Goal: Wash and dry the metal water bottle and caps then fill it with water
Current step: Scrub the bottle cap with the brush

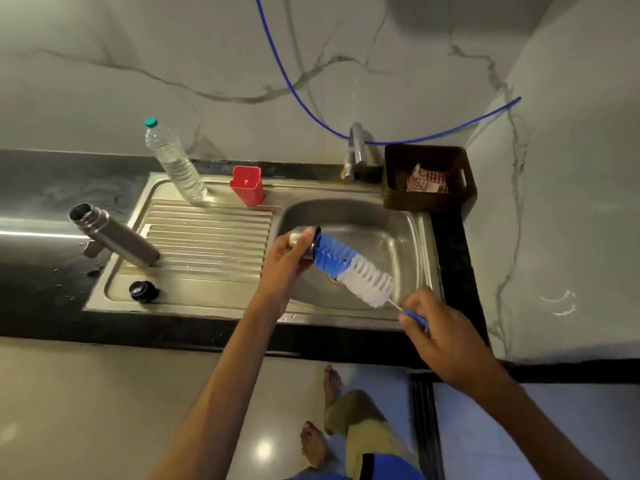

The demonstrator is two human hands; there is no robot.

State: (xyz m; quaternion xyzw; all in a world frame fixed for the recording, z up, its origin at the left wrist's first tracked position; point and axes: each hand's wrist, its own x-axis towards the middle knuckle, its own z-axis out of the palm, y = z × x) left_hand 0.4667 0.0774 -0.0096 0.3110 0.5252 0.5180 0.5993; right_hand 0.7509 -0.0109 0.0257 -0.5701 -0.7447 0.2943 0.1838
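Note:
The metal water bottle (114,234) stands uncapped on the left end of the drainboard, leaning in this wide view. A black inner cap (143,291) lies on the drainboard near its front edge. Over the sink basin (381,223), my left hand (289,263) grips a steel cup-shaped cap (298,237). The blue tip of a blue-and-white bottle brush (349,268) is pushed into that cap's mouth. My right hand (438,336) holds the brush by its blue handle, above the sink's front right rim.
A clear plastic bottle (175,164) with a green cap and a red plastic holder (247,190) stand at the back of the drainboard. The tap (356,148) is behind the basin. A dark basket (427,178) with a checked cloth sits at the back right. A blue hose hangs along the wall.

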